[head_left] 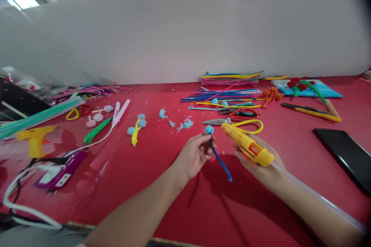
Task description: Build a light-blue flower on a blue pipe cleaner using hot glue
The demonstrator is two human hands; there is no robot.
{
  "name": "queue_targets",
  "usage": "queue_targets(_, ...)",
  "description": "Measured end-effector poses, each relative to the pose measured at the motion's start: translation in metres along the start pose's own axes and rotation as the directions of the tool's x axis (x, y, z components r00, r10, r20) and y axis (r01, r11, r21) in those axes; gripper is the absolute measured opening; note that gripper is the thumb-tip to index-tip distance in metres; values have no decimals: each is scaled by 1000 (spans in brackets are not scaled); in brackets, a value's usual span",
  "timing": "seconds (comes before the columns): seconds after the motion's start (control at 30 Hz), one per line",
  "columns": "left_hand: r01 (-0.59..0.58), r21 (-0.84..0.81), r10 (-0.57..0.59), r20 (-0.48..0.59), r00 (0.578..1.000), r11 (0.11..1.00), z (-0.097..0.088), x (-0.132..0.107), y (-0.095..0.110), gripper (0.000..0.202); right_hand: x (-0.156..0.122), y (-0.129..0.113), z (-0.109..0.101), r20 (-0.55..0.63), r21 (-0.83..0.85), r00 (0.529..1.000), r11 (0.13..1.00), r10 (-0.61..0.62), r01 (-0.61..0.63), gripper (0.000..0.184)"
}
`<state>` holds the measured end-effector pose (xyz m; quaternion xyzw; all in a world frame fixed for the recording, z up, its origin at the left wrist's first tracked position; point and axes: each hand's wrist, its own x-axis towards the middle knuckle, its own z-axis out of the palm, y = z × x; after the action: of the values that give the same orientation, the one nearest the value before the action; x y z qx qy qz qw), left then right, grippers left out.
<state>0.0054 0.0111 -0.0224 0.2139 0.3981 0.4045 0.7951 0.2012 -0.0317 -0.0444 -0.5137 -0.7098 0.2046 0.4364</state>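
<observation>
On the red surface [145, 170], just before the scissors [228, 122], the left hand [193, 157] has its fingers pinching a pompom-tipped blue pipe cleaner [220, 161]; the right hand [262, 166] has its fingers wrapped around a yellow glue gun [246, 145].

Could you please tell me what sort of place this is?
Probably a craft workbench: the red table is strewn with stacked pipe cleaners and scissors, the right hand holds a yellow glue gun, and the left hand holds a blue pipe-cleaner stem with a pompom tip.
</observation>
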Motion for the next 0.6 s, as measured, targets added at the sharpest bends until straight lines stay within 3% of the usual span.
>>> queue_targets(0.33,-21,30,21,25,999,999,-1,0,-3,13,2,-3,-1,-39,-17,999,1000,-15,15,6)
queue_targets(0.6,-44,32,44,12,999,999,-2,2,-3,11,4,-4,0,-7,-22,999,999,-38,38,6)
